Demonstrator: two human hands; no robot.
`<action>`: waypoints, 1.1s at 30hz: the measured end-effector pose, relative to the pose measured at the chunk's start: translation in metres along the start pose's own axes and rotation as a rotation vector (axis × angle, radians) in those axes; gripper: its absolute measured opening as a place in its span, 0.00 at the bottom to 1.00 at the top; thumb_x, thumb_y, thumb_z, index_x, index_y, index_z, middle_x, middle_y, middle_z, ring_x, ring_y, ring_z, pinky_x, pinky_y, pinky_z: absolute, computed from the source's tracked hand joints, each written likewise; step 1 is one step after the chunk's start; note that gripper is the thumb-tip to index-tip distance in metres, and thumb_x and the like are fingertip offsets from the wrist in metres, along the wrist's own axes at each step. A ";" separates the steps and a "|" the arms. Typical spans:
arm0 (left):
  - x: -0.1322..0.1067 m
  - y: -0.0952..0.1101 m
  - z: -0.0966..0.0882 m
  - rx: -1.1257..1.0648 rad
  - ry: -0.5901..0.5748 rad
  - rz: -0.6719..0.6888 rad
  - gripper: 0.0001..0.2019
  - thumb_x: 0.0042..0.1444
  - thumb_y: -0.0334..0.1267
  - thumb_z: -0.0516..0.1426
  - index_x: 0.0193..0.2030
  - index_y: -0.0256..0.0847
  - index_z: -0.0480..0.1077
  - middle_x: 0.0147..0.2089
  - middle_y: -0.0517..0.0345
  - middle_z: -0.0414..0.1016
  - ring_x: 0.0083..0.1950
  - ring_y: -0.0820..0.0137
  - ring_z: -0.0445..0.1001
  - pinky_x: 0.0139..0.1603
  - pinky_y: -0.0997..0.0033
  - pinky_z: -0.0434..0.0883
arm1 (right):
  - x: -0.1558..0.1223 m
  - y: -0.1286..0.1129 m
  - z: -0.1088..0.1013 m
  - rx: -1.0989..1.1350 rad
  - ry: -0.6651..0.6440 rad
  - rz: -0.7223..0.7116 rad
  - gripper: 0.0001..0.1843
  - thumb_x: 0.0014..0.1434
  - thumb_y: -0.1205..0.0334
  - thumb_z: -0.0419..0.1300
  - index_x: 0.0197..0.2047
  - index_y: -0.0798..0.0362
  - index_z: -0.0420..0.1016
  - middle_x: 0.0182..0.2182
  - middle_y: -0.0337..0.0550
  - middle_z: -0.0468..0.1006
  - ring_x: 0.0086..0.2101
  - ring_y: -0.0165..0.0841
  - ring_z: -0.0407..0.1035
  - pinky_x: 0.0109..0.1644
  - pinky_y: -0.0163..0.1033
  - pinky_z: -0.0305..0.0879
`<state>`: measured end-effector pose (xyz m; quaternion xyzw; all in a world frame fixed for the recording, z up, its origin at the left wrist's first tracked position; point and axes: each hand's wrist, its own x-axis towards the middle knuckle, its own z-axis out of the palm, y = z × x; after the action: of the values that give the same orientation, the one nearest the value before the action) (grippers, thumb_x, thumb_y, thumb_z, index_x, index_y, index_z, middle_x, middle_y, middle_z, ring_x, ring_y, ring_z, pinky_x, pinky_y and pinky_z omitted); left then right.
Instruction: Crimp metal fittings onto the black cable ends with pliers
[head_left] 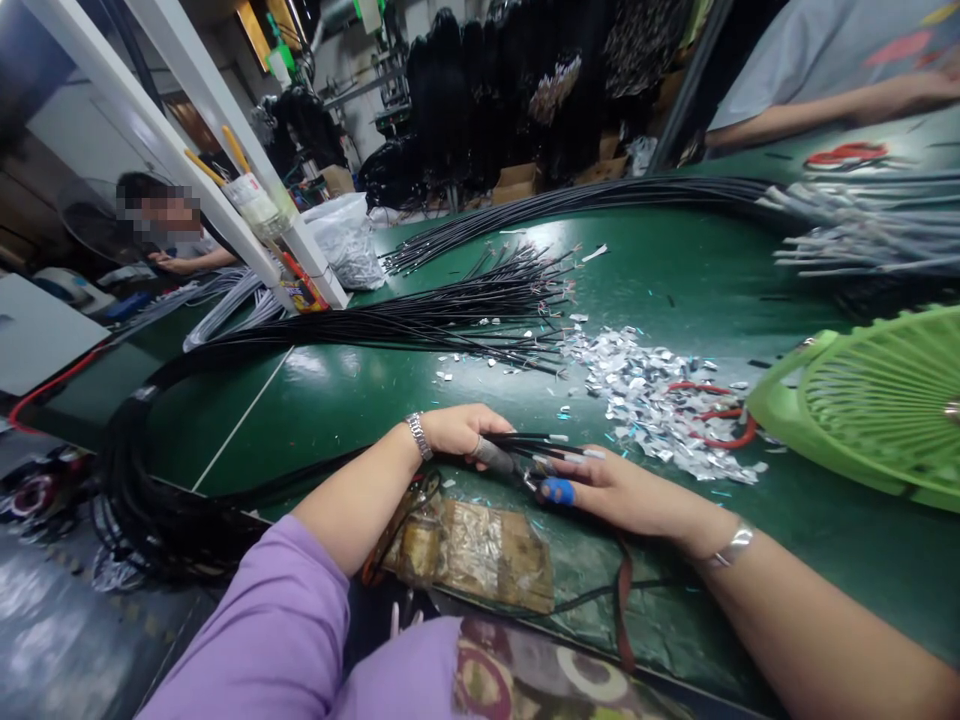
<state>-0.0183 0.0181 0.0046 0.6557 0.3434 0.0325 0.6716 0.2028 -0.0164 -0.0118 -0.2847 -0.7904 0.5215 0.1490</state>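
My left hand (461,432) is closed around a thin bundle of black cables (529,442) near the table's front edge; a taped finger presses on them. My right hand (615,490) pinches the cable ends from the right, with blue tape on one fingertip. Both wrists wear metal bracelets. A long sheaf of black cables (420,320) lies across the green table (675,290) behind my hands, its stripped ends fanned out. A heap of silvery foil scraps (645,395) lies just beyond my right hand.
A green plastic fan (877,400) lies at the right. Grey cables (862,230) are piled at the back right, by another person's arm (825,110). A foil-covered pad (472,545) sits at the table's edge. A person sits far left. A white post (225,170) stands at the back left.
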 end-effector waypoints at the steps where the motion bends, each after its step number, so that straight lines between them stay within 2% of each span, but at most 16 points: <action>1: 0.000 0.000 0.000 -0.004 -0.005 -0.008 0.15 0.39 0.43 0.65 0.29 0.34 0.70 0.16 0.64 0.66 0.16 0.80 0.59 0.17 0.80 0.56 | 0.000 -0.001 0.000 -0.016 0.006 -0.011 0.24 0.55 0.40 0.53 0.37 0.49 0.80 0.31 0.41 0.78 0.34 0.39 0.68 0.41 0.40 0.65; 6: 0.002 -0.002 0.000 -0.033 -0.013 -0.027 0.17 0.37 0.45 0.66 0.28 0.34 0.70 0.15 0.64 0.65 0.16 0.80 0.59 0.16 0.80 0.55 | 0.001 -0.008 0.002 -0.030 0.023 -0.052 0.19 0.56 0.44 0.54 0.36 0.48 0.80 0.33 0.41 0.79 0.35 0.39 0.69 0.41 0.40 0.65; 9: 0.003 -0.002 0.000 -0.035 -0.009 -0.033 0.18 0.36 0.45 0.66 0.28 0.34 0.70 0.15 0.64 0.65 0.15 0.80 0.59 0.16 0.80 0.55 | 0.003 -0.009 0.003 -0.035 0.059 -0.052 0.18 0.55 0.44 0.55 0.32 0.47 0.79 0.29 0.40 0.78 0.33 0.38 0.68 0.40 0.39 0.64; 12: 0.003 0.000 0.001 -0.025 0.026 -0.039 0.17 0.37 0.46 0.65 0.28 0.34 0.69 0.15 0.65 0.65 0.15 0.81 0.59 0.16 0.81 0.54 | 0.006 -0.003 0.003 -0.067 0.120 -0.037 0.21 0.55 0.42 0.53 0.26 0.49 0.76 0.23 0.40 0.75 0.28 0.35 0.65 0.35 0.38 0.62; 14: 0.002 0.001 0.001 -0.023 0.107 -0.025 0.17 0.40 0.46 0.64 0.29 0.34 0.68 0.15 0.66 0.64 0.15 0.82 0.58 0.16 0.81 0.54 | 0.008 0.004 0.000 -0.085 0.211 0.003 0.24 0.55 0.41 0.52 0.22 0.50 0.71 0.20 0.39 0.71 0.25 0.33 0.63 0.31 0.37 0.60; 17: 0.002 0.002 0.000 -0.023 0.323 0.017 0.18 0.43 0.48 0.63 0.31 0.34 0.67 0.15 0.69 0.61 0.14 0.82 0.55 0.15 0.81 0.53 | 0.010 0.013 -0.006 -0.112 0.383 0.071 0.23 0.56 0.41 0.49 0.23 0.51 0.69 0.20 0.38 0.70 0.24 0.33 0.63 0.29 0.37 0.59; 19: 0.003 0.001 0.001 -0.006 0.468 0.041 0.17 0.45 0.49 0.61 0.32 0.35 0.67 0.15 0.70 0.60 0.14 0.82 0.55 0.15 0.81 0.53 | 0.009 0.015 -0.008 -0.175 0.501 0.080 0.20 0.57 0.45 0.49 0.26 0.51 0.70 0.22 0.40 0.73 0.26 0.35 0.66 0.30 0.38 0.61; 22: 0.005 0.001 0.006 0.059 0.614 0.046 0.15 0.50 0.47 0.58 0.33 0.35 0.66 0.16 0.69 0.60 0.15 0.81 0.57 0.17 0.80 0.55 | 0.006 0.013 -0.006 -0.351 0.639 0.046 0.15 0.58 0.53 0.50 0.29 0.50 0.71 0.25 0.42 0.74 0.28 0.36 0.67 0.33 0.40 0.63; 24: 0.005 0.002 0.011 0.174 0.690 0.057 0.12 0.52 0.44 0.56 0.32 0.35 0.66 0.17 0.67 0.62 0.17 0.80 0.59 0.19 0.79 0.57 | 0.005 0.011 -0.002 -0.474 0.676 0.011 0.12 0.58 0.56 0.50 0.31 0.51 0.72 0.26 0.44 0.73 0.29 0.37 0.68 0.34 0.40 0.64; 28: 0.004 0.008 0.022 0.585 0.819 0.115 0.08 0.51 0.39 0.56 0.26 0.37 0.67 0.22 0.62 0.66 0.24 0.76 0.61 0.26 0.76 0.57 | 0.004 0.012 0.007 -0.660 0.696 -0.022 0.10 0.58 0.61 0.49 0.35 0.51 0.72 0.29 0.47 0.74 0.31 0.39 0.68 0.36 0.42 0.65; 30: 0.003 0.011 0.026 0.705 0.822 0.096 0.07 0.51 0.38 0.55 0.27 0.38 0.68 0.23 0.61 0.66 0.25 0.74 0.60 0.27 0.75 0.55 | 0.005 0.014 0.009 -0.732 0.685 -0.016 0.10 0.58 0.63 0.49 0.35 0.51 0.72 0.29 0.47 0.73 0.31 0.39 0.68 0.35 0.42 0.65; 33: 0.002 0.014 0.029 0.766 0.803 0.053 0.07 0.51 0.39 0.55 0.28 0.38 0.69 0.23 0.61 0.66 0.25 0.73 0.60 0.26 0.74 0.54 | 0.005 0.016 0.009 -0.806 0.663 -0.002 0.10 0.56 0.66 0.49 0.32 0.51 0.71 0.29 0.47 0.73 0.30 0.39 0.67 0.34 0.42 0.64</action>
<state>0.0035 -0.0038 0.0132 0.7975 0.5431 0.1695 0.2006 0.1983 -0.0157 -0.0303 -0.4684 -0.8392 0.0574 0.2704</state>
